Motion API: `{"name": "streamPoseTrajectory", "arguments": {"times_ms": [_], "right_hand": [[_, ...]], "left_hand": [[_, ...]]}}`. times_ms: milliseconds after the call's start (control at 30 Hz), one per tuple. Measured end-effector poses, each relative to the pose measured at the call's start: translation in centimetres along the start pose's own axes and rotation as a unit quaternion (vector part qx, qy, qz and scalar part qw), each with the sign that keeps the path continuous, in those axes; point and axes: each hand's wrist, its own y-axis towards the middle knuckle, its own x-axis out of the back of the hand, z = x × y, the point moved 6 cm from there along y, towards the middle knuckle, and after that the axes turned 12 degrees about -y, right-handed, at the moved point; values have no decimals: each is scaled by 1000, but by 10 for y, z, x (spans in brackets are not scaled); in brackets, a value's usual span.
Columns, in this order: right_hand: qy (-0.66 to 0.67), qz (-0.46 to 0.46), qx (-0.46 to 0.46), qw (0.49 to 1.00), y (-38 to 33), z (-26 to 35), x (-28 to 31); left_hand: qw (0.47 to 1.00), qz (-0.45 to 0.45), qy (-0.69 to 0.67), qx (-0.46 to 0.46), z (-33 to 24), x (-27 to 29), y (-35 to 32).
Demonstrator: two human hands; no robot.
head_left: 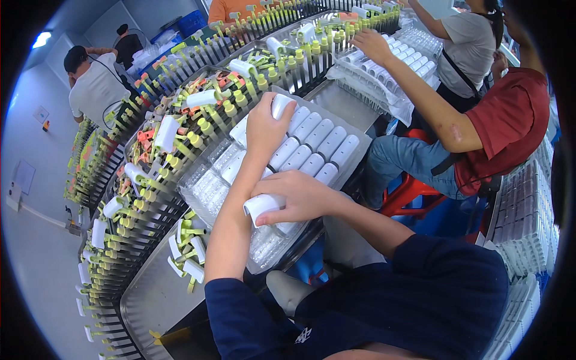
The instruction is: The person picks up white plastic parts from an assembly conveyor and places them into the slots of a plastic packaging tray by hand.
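Observation:
My left hand reaches over the tray's far side, its fingers closed round a white plastic shell. Nearer to me, my right hand crosses close to my left forearm and grips another white shell, whose hollow curved end shows. Beneath both hands lies a clear plastic tray. Rows of rounded white shells, each with a small dark mark, fill much of it. My left forearm hides part of these rows.
A curved conveyor with upright yellow-green holders runs along the left and far side, carrying white shells. Loose green-handled pieces lie on a metal surface. At right, a co-worker in red reaches over another tray. Stacked trays stand behind.

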Motion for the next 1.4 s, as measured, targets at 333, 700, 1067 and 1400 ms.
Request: {"name": "streamPoseTrajectory", "arguments": {"times_ms": [333, 700, 1067, 1400], "right_hand": [[-2, -2, -1, 1000, 1, 2, 1], [1, -10, 1, 1000, 0, 2, 1], [-3, -20, 11, 1000, 1, 2, 1], [-12, -13, 5, 1000, 2, -1, 1]], "left_hand": [[1000, -8, -4, 20, 2, 2, 1], [1000, -28, 7, 9, 1, 5, 1], [993, -95, 37, -54, -4, 15, 2], [980, -168, 88, -53, -7, 55, 32]]}}
